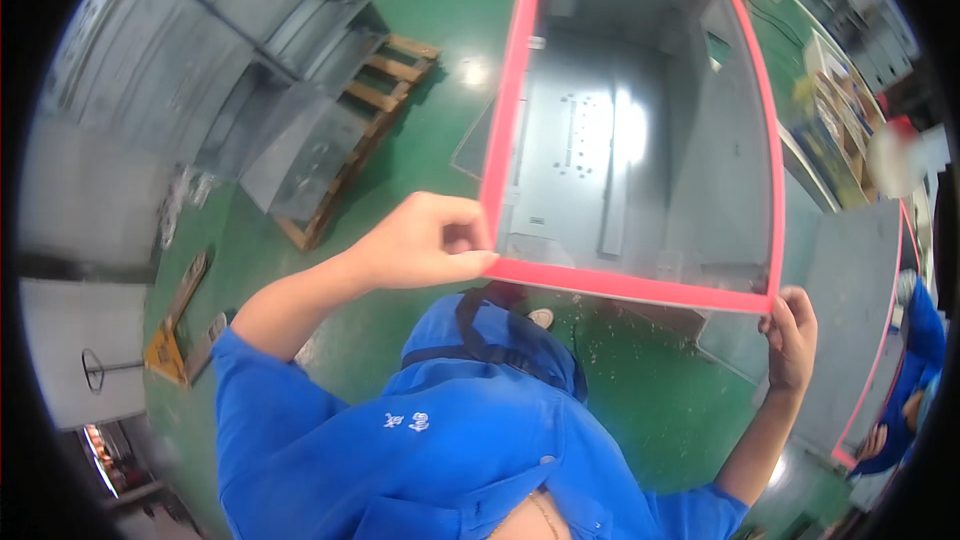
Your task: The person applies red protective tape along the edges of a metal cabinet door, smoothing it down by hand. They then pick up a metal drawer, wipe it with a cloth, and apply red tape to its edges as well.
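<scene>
My left hand [425, 240] and right hand [792, 335] are wide apart, each pinched on a near corner of the red-edged panel [640, 140], its long axis running far from me over the green floor [440, 0].

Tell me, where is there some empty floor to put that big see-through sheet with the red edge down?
Bare green floor shows between the wooden pallet and the sheet. More lies under the sheet's near edge, by the right hand. The left hand pinches the other near corner. Grey metal panels crowd the left; a grey cabinet fills the right.
</scene>
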`<state>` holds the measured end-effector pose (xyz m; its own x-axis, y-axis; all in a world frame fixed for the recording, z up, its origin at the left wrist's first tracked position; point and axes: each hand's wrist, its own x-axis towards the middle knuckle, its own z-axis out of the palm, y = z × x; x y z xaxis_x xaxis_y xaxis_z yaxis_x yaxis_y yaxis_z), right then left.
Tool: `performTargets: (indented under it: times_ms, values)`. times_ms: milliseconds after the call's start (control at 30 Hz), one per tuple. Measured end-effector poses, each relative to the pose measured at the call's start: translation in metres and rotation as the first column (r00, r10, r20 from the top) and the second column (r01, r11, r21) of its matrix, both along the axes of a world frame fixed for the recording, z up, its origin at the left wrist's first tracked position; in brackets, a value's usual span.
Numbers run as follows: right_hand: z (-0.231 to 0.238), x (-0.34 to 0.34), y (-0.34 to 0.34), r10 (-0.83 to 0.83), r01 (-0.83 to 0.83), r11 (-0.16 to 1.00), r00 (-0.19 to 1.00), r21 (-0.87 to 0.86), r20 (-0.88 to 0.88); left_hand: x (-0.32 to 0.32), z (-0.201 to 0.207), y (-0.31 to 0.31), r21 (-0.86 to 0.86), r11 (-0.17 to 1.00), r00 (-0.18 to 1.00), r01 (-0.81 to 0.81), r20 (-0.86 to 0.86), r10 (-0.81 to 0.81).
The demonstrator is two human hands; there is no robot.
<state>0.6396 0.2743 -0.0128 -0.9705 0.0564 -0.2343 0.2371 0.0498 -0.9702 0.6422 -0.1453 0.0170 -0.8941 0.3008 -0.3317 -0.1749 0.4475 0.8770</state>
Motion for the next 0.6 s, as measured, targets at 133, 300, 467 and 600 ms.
performTargets:
  times_ms: [133, 300, 467, 600]
  values:
    - [-0.0012, 0.0001, 0.0025, 0.002, -0.002, 1.0, 1.0, -0.023, -0.006, -0.0005, -0.0027, -0.0037, 0.041, 0.999, 0.999, 0.027, 0.04, -0.028]
    - [-0.002, -0.0019, 0.0045, 0.014, -0.014, 1.0, 1.0, -0.014, 0.003, 0.0001, -0.0037, -0.0054, 0.03, 0.999, 0.999, 0.032, 0.011, -0.033]
    - [-0.0025, -0.0014, 0.0042, 0.015, -0.015, 1.0, 1.0, -0.012, -0.003, -0.0006, -0.0057, -0.0057, 0.056, 0.998, 0.999, 0.033, 0.003, -0.033]
    - [-0.0042, -0.0012, 0.0056, 0.02, -0.02, 1.0, 1.0, -0.021, -0.01, -0.0017, -0.0056, -0.0068, 0.045, 0.998, 0.999, 0.052, -0.01, -0.052]
